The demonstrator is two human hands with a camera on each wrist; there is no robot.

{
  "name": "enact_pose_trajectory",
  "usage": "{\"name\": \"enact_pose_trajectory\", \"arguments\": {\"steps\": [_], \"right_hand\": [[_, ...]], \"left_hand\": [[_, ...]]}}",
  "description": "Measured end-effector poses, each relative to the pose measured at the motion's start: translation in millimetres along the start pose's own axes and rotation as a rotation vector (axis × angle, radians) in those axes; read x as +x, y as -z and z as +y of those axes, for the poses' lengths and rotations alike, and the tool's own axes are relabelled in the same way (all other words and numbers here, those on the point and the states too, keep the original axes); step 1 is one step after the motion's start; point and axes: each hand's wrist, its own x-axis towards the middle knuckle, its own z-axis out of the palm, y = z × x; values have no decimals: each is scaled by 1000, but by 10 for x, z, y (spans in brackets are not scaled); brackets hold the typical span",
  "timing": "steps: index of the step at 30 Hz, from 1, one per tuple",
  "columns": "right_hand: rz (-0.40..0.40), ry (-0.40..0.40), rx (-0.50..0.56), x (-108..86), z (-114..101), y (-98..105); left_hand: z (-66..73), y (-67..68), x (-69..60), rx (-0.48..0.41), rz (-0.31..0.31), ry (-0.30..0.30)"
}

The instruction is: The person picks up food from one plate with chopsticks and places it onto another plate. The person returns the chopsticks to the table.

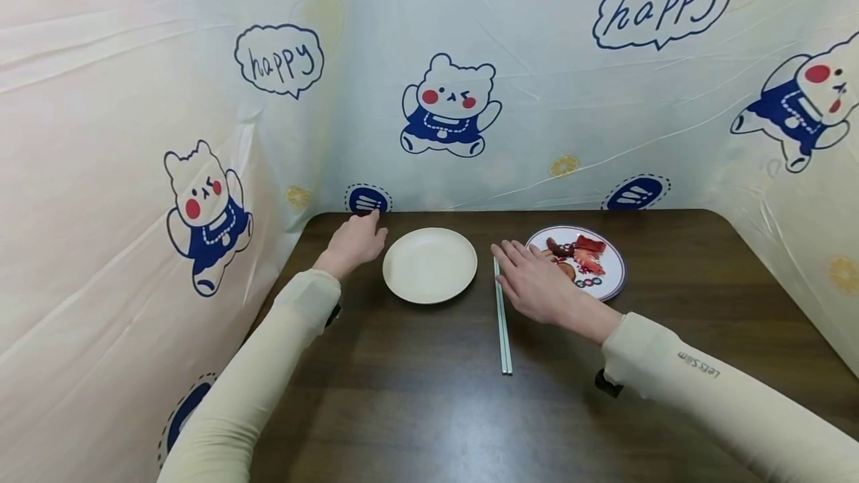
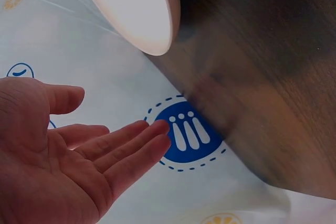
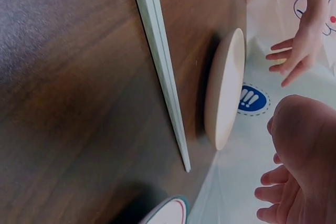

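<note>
My left hand (image 1: 356,242) hovers left of an empty cream plate (image 1: 430,265), its fingers stretched forward and holding nothing. In the left wrist view that palm (image 2: 68,166) faces the camera, apart from the plate's edge (image 2: 167,30). My right hand (image 1: 537,285) is held flat with extended fingers between a pair of pale green chopsticks (image 1: 503,334) and a round white plate with a dark rim (image 1: 621,274). It covers part of that plate's left side. Red and brown food-like pieces (image 1: 587,259) show on it. The right wrist view shows the chopsticks (image 3: 164,66) lying together on the table.
The dark wooden table (image 1: 416,408) has a rounded far edge. Pale curtain sheets (image 1: 537,110) printed with bears and "happy" bubbles hang behind and along both sides. A dark wrist device (image 1: 608,383) sits under the right sleeve cuff.
</note>
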Motion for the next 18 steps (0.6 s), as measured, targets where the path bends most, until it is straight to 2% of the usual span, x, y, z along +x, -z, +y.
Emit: {"name": "enact_pose_trajectory", "arguments": {"steps": [9, 18], "right_hand": [[-21, 45, -15, -63, -64, -127], [-81, 75, -71, -146, -119, -222]], "left_hand": [[-56, -73, 2, 17, -19, 15], [-68, -132, -18, -2, -34, 16]]}}
